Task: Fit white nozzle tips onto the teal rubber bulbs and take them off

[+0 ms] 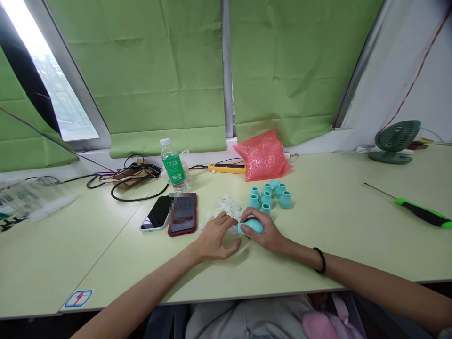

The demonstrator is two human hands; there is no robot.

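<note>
My right hand (266, 231) is closed around a teal plastic piece (251, 226) and holds it on the pale table (335, 245). My left hand (216, 238) rests beside it, fingers curled and reaching into a scatter of small white plastic bits (226, 206); whether it pinches one I cannot make out. Several more teal funnel-shaped pieces (270, 194) stand in a cluster just behind my right hand.
Two phones (173, 214) lie left of my hands, with a water bottle (173, 165) and tangled cables (132, 181) behind them. Pink bubble wrap (263, 155) and a yellow power strip (228, 167) sit at the back. A green-handled screwdriver (420, 212) and small fan (395, 141) are far right.
</note>
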